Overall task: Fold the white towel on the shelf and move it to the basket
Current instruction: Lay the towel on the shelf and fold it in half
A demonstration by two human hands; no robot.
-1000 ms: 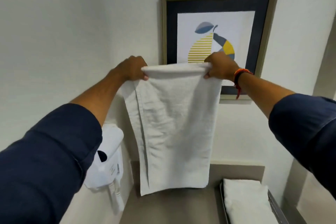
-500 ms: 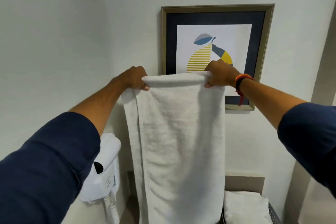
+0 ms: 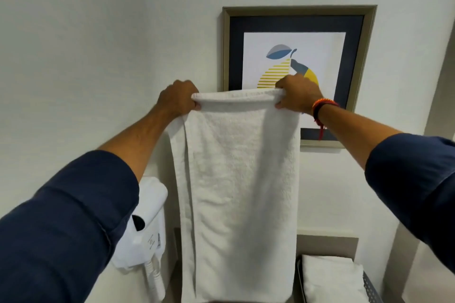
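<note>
The fingers (image 3: 197,105) of the left hand (image 3: 178,99) are curling shut around the top left corner of the white towel (image 3: 236,179), and the fingers (image 3: 279,106) of the right hand (image 3: 299,96) are clamping its top right corner the same way. Between the two hands the towel's upper edge is stretching as a rolled, slightly sagging band. Below that edge the towel is hanging straight down in a long doubled panel, with a second layer showing along its left side. Its bottom edge is reaching almost to the lower border of the view. A red and orange wristband (image 3: 322,106) is sitting on the right wrist, and both forearms are emerging from dark blue sleeves (image 3: 69,224). Behind the towel's top right corner a framed print (image 3: 299,32) of a pear is hanging on the wall. Left of the towel's lower half a white wall-mounted hair dryer (image 3: 147,224) is showing. Right of the towel's bottom end a basket (image 3: 369,285) is holding another folded white towel (image 3: 330,278).
</note>
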